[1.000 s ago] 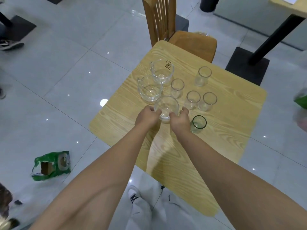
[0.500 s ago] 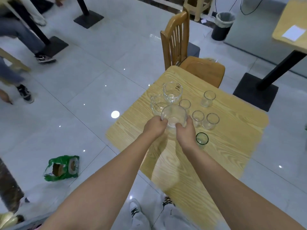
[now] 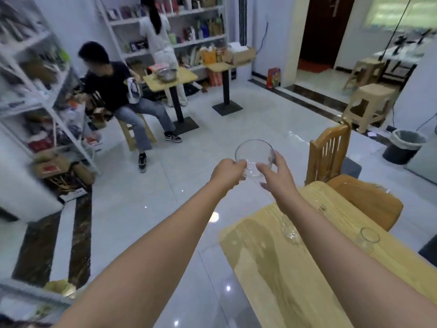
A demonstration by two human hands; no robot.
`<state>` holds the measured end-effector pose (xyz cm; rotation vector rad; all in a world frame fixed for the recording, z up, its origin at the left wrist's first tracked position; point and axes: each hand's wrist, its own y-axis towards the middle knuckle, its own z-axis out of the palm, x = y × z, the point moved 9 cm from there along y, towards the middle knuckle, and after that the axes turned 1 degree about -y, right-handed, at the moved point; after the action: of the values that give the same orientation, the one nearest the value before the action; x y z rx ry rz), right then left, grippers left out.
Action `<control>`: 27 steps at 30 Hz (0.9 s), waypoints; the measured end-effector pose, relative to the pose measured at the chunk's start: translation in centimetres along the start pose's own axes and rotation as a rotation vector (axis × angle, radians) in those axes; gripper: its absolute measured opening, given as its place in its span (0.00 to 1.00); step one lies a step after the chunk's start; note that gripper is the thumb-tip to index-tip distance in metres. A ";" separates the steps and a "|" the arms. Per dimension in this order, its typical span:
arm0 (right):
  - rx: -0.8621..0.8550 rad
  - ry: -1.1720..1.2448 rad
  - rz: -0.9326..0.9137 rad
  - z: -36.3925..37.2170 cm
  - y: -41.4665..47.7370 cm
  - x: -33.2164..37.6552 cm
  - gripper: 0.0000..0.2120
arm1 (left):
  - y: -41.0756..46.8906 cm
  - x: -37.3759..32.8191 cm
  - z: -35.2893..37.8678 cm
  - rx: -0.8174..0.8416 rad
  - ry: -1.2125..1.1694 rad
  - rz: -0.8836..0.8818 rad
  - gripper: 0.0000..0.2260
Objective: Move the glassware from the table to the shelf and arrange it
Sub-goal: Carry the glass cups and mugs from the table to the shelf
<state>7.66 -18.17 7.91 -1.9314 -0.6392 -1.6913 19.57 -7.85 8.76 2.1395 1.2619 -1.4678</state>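
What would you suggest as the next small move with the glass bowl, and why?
Probably carry the glass bowl left toward the white shelf: both the left hand and right hand already hold it clear of the table.

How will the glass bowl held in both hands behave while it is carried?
The glass bowl looks rigid and probably fragile, being thin clear glass. Its smooth wall may be slippery, which fits the left hand and right hand both gripping it. It seems empty, so likely light.
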 end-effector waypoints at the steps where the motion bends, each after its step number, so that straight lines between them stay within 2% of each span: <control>1: 0.047 0.048 0.005 1.5 0.2 0.9 0.33 | -0.2 0.0 -2.0 -0.038 -0.033 -0.020 0.12; 5: 0.245 0.226 -0.002 8.5 0.2 4.7 0.34 | -2.0 0.0 -10.3 -0.165 -0.089 -0.083 0.13; 7: 0.399 0.276 -0.023 14.1 -1.4 8.4 0.35 | -4.4 0.8 -17.1 -0.334 -0.151 -0.101 0.14; 8: 0.431 0.294 -0.026 15.3 -2.0 9.4 0.35 | -4.9 1.1 -18.5 -0.366 -0.173 -0.111 0.15; 12: 0.493 0.371 0.025 18.3 -2.1 10.6 0.29 | -6.8 1.4 -21.0 -0.362 -0.031 -0.118 0.23; 16: 0.719 0.364 0.043 26.2 -6.8 13.9 0.38 | -13.5 2.6 -28.5 -0.509 0.025 -0.041 0.25; 21: 0.926 0.399 0.084 34.5 -14.4 17.2 0.35 | -22.0 5.5 -36.4 -0.642 0.144 0.005 0.46; 27: 1.145 0.373 -0.001 43.8 -25.9 21.4 0.35 | -33.6 9.0 -45.5 -1.013 0.253 -0.132 0.43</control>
<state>27.19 30.33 25.76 -0.7855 -1.1110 -1.1683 23.57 45.05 30.29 1.5507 1.7370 -0.3716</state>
